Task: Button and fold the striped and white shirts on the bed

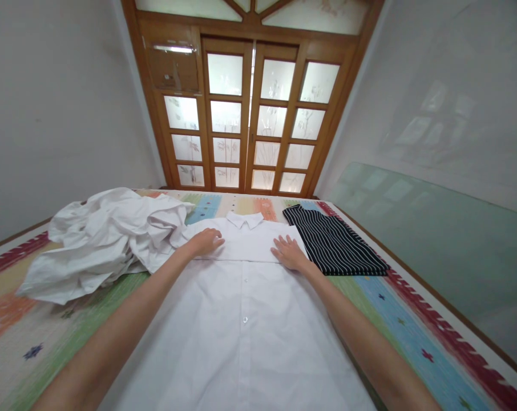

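Note:
A white button-up shirt (245, 348) lies spread out in front of me, its collar (244, 221) pointing away. A straight edge runs across its chest, with the button placket below it. My left hand (206, 242) rests on the upper left of the shirt, fingers apart and slightly bent. On the upper right, my right hand (287, 251) lies flat with its fingers spread. Neither hand grips anything visible. Close to the left hand is a crumpled heap of white cloth (113, 234). Just beyond the right hand lies a folded black garment with white stripes (338, 242).
Everything lies on a colourful striped cover (391, 319) with small star shapes. A pale green panel (433, 234) stands along the right side. Wooden doors with frosted panes (241, 114) close off the far end, between two pale walls.

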Demonstrator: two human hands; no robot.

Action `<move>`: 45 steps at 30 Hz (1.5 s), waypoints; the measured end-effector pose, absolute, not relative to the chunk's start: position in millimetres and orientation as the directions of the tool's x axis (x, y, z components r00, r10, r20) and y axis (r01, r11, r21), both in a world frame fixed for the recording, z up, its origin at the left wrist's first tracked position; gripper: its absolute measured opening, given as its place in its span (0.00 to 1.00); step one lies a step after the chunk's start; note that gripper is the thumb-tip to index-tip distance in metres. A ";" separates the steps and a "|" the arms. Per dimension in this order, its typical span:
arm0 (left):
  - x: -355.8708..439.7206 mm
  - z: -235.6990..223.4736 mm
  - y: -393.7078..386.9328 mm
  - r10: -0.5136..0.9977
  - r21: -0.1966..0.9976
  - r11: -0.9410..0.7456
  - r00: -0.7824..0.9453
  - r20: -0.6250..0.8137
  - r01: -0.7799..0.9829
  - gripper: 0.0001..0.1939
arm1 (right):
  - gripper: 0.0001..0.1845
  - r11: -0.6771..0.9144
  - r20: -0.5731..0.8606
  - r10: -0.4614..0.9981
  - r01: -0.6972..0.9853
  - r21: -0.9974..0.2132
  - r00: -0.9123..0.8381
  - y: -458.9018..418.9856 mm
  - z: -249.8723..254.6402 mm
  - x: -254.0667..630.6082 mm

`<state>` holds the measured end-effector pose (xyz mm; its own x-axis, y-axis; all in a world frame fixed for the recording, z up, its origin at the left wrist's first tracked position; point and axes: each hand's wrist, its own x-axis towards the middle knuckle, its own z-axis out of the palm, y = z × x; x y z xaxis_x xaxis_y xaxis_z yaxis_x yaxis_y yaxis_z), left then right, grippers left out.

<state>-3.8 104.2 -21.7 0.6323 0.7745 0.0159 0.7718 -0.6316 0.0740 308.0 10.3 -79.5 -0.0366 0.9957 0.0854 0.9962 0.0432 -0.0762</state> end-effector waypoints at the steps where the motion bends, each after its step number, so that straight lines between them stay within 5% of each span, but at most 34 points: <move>1: -2.0 -25.7 107.6 0.786 0.081 -0.618 0.618 0.028 0.782 0.21 | 0.28 0.046 0.094 0.995 0.996 -0.082 -0.038 10.8 -79.2 308.0; 14: 4.8 -41.2 137.6 0.814 0.179 -0.581 0.571 0.109 0.794 0.17 | 0.21 0.133 0.177 0.978 0.985 -0.114 -0.111 46.1 -51.7 336.2; 21: -9.6 -39.1 143.4 0.839 0.270 -0.542 0.530 0.123 0.796 0.15 | 0.22 0.155 0.094 0.986 0.974 -0.163 -0.141 91.4 -28.7 364.1; 31: -36.0 -25.9 148.1 0.890 0.231 -0.451 0.453 0.046 0.862 0.17 | 0.05 0.055 0.000 0.998 0.978 -0.199 -0.056 114.0 -23.6 394.5; 45: -37.7 -34.9 144.7 0.898 0.184 -0.432 0.441 -0.008 0.883 0.20 | 0.19 0.147 0.128 0.988 0.825 -0.545 -0.091 113.7 -18.2 406.5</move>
